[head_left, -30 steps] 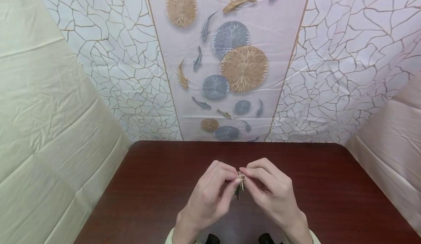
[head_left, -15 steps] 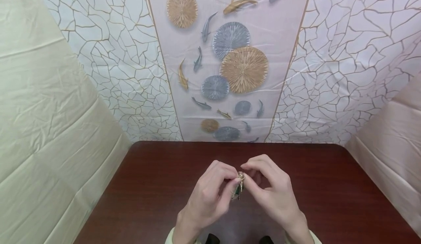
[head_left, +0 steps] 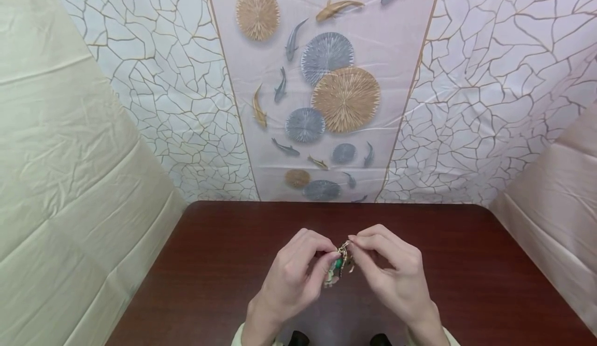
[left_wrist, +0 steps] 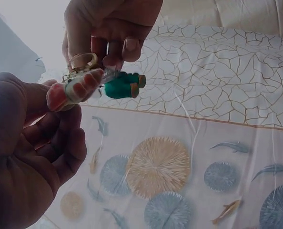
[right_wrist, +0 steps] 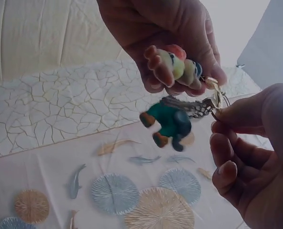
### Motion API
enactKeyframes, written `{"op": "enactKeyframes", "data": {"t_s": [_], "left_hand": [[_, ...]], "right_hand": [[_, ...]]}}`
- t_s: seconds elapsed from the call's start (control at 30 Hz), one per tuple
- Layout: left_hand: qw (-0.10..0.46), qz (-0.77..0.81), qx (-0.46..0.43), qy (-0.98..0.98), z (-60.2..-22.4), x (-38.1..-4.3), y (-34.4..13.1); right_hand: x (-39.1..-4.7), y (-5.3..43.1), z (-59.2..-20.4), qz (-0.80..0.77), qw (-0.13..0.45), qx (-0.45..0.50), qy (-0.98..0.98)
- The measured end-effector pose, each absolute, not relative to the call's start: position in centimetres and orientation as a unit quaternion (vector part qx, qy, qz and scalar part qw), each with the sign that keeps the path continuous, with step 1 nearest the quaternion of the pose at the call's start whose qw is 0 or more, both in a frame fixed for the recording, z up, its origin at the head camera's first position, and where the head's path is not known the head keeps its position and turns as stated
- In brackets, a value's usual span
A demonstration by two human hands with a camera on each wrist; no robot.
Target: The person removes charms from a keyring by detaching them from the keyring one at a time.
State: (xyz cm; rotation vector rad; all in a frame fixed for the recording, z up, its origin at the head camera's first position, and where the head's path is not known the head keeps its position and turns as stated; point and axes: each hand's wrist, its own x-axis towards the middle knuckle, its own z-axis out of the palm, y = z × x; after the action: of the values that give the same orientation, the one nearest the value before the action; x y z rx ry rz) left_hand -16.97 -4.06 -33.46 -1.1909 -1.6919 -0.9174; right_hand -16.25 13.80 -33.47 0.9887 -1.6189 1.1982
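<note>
In the head view, my left hand point(head_left: 295, 276) and right hand point(head_left: 394, 271) meet over the table around a bunch of keychains. The left thumb and forefinger pinch its gold-coloured metal fittings. At the right side of the bunch, my right thumb and fingertips pinch a thin metal ring. Beneath the fingers, in the right wrist view, dangles a green figurine charm point(right_wrist: 169, 120) with brown feet, hung on a metal chain point(right_wrist: 194, 108). A second figurine charm point(right_wrist: 178, 68), red, pink and pale yellow, lies against the left fingers. The left hand partly hides the fittings.
A dark reddish-brown table point(head_left: 224, 263) with rounded far corners lies under the hands. Behind it hangs a patterned cloth point(head_left: 303, 76) with fish and round leaf prints. Pale fabric walls point(head_left: 70, 180) stand at both sides. Two black objects point(head_left: 298, 338) show at the bottom edge.
My right fingertips parted from the bunch, then pinched its ring again, and the right hand has shifted slightly right. The metal parts are spread wider and more green shows. The left hand keeps its grip.
</note>
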Motion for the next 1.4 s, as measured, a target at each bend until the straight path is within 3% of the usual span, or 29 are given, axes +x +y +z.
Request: {"op": "enactKeyframes", "data": {"t_s": [0.23,0.57,1.1,1.4], "left_hand": [[0.421,-0.364,-0.469,-0.686,-33.7,-17.0,-4.0],[0.41,-0.371,-0.455,-0.698,-33.9,-17.2,-3.8],[0.398,-0.359,-0.454,-0.711,-34.0,-17.1,-3.9],[0.396,-0.362,-0.453,-0.712,-33.9,-17.0,-4.0]], "right_hand": [[-16.5,13.8,-34.0,0.463,0.417,0.364,-0.693],[-17.3,13.4,-33.6,0.314,0.525,0.409,-0.677],[-16.8,13.6,-34.2,0.428,0.443,0.35,-0.705],[-16.7,13.5,-34.2,0.466,0.437,0.332,-0.694]]}}
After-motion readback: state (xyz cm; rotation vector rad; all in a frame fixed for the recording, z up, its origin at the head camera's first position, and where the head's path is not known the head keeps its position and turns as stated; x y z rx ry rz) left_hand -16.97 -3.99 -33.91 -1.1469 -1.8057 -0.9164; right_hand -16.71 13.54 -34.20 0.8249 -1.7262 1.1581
